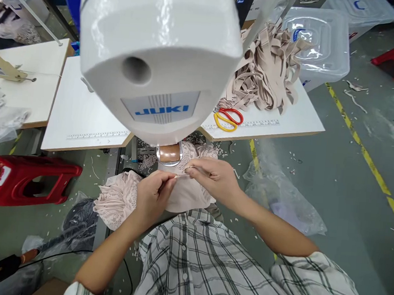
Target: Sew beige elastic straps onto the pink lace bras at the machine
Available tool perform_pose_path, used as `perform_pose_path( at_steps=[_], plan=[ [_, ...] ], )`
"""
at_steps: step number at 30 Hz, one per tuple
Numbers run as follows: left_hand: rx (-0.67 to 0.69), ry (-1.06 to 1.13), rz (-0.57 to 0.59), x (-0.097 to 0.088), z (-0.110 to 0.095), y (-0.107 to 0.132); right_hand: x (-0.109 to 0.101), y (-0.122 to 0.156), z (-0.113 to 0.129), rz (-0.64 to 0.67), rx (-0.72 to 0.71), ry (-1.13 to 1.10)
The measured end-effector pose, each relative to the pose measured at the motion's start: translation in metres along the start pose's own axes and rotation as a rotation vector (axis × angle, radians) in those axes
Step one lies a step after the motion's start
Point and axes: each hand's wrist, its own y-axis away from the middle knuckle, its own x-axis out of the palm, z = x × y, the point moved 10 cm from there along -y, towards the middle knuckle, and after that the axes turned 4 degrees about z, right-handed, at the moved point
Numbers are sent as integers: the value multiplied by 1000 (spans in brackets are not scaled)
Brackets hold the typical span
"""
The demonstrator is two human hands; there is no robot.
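Note:
A pale pink lace garment piece (187,194) lies over my lap, just in front of the sewing machine (160,64). My left hand (155,192) pinches its upper edge between thumb and forefinger. Close by on the right, my right hand (217,178) grips the same edge, its fingertips pressed together. A short stretch of fabric runs between the two hands. Beyond them, under the machine head, sits a metal-framed, copper-coloured plate (169,153). The machine head hides the needle area.
Pink lace pieces (119,198) are bunched at my left. On the white table (307,114) lie beige fabric strips (268,71) and scissors with red and yellow handles (226,119). A red stool (29,180) stands left; clear plastic bins (322,44) stand far right.

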Motion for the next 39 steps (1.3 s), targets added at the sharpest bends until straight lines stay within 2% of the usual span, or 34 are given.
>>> perform_pose_path(
  at_steps=[3,6,10,14,22,26,29,32,35,37,39],
  plan=[
    [165,-114,46,-5,-22,-2,-1,-7,7,68,-48,75],
    [249,-171,72,-9,-34,-5,7,-11,9,196,-33,-40],
    [233,-164,97,-9,-33,-10,16,-10,4,341,54,-188],
    [182,-123,105,-8,-28,-11,18,-8,1,421,105,-240],
    [117,-101,138,-5,-20,-16,15,-7,10,362,0,-58],
    [109,-127,259,4,-18,-19,15,-4,12,324,-59,10],
    [136,-281,307,10,-18,-16,17,-1,11,303,-50,8],
    [127,-404,241,10,-18,-15,9,-3,17,192,-97,50],
    [60,-332,197,9,-14,-18,-2,-14,29,88,-193,101],
    [-4,-287,137,2,-6,-22,0,-30,29,121,-186,103],
    [-32,-334,53,-9,1,-25,4,-47,26,191,-127,108]
  ],
)
